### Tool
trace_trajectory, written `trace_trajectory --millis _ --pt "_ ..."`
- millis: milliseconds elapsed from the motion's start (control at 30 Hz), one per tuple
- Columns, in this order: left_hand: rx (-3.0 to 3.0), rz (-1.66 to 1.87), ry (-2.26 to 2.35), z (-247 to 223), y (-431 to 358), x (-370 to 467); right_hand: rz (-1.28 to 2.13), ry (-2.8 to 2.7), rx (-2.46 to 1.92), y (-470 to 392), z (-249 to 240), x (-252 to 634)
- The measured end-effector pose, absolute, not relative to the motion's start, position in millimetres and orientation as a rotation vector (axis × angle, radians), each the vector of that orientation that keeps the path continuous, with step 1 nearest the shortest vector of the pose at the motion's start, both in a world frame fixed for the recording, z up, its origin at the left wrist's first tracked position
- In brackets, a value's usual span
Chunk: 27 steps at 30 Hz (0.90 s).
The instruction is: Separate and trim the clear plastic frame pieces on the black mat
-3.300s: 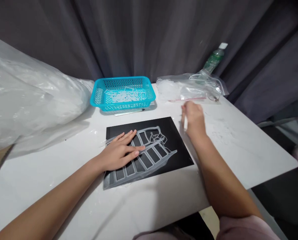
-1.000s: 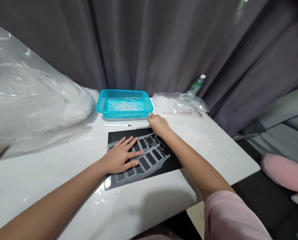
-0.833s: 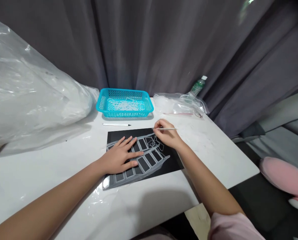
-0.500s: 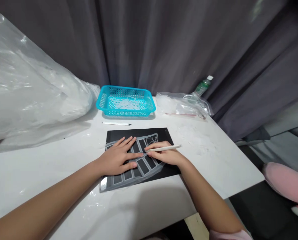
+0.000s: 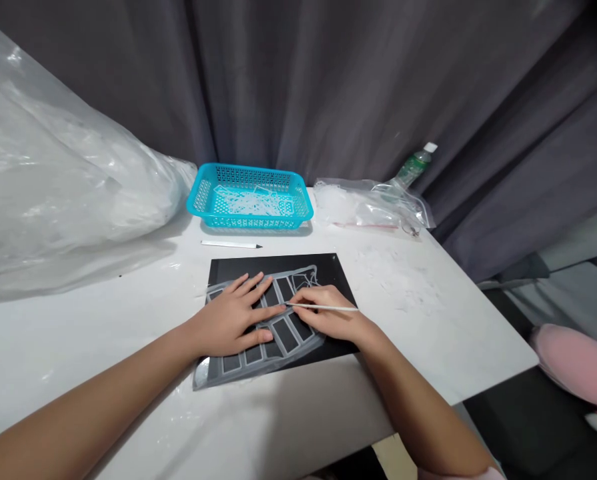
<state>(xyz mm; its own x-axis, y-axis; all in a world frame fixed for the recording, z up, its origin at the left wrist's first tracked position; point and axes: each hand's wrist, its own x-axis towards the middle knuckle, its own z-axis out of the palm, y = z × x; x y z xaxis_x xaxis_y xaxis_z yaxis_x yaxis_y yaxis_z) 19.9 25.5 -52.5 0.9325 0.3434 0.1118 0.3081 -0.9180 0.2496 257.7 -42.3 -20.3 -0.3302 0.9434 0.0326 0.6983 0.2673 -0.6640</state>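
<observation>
black, flat and rectangular, a thin board (image 5: 345, 283) is lying on the white table (image 5: 453, 327) in the head view, and a translucent plastic sheet with pale-edged rectangular openings (image 5: 273, 360) is resting on top of it. the left hand (image 5: 233, 317) is lying open, palm down, with its fingers spread, and is pressing on the sheet. the right hand (image 5: 331, 310) is closing its fingertips around a slim white pen-like tool (image 5: 333, 307), whose tip is touching down at the middle of the sheet, right by the left index fingertip. thin white strands (image 5: 305, 279) are curling at the sheet's far right part, just beyond the right hand.

beyond the board, a white pencil-shaped tool with a dark tip (image 5: 231, 245) is lying on the table, and behind it a bright blue perforated plastic basket (image 5: 305, 212) is holding a tangle of white scraps (image 5: 253, 202). to the right of the basket, a clear flat plastic bag with white contents (image 5: 338, 205) is lying near the table's far edge, and a green-labelled bottle with a white cap (image 5: 415, 165) is leaning behind it. a large, bulging translucent plastic bag (image 5: 78, 180) is filling the left side, a dark grey curtain (image 5: 298, 87) is hanging behind everything, and a rounded pink object (image 5: 568, 357) is showing off the table's right end.
</observation>
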Motion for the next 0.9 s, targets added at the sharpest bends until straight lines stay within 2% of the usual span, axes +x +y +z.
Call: trace_trajectory --millis 167,367,567,667,767,833,900 --pt "2.882 0.240 0.509 -53.0 22.7 21.7 0.672 -2.168 -1.488 -45.4 -18.6 251.3" --pt "2.864 0.279 0.549 -53.3 20.3 23.6 0.380 -2.369 -1.409 -49.2 -25.1 244.5" --pt "2.835 0.232 0.578 -50.8 20.9 24.6 0.239 -2.395 -1.508 -46.2 -38.6 246.0" --pt "2.810 0.243 0.575 -49.2 21.4 24.5 0.053 -2.157 -1.628 -34.2 -34.9 264.7" --pt "2.807 0.234 0.569 -48.4 21.9 23.9 -0.092 -1.686 -1.734 -22.8 -26.2 290.7" --pt "2.815 0.232 0.552 -48.4 22.7 23.3 0.015 -1.414 -1.739 -20.4 -21.7 302.3" --pt "2.826 0.244 0.520 -48.2 23.8 22.5 0.318 -1.279 -1.656 -22.8 -19.8 303.5"
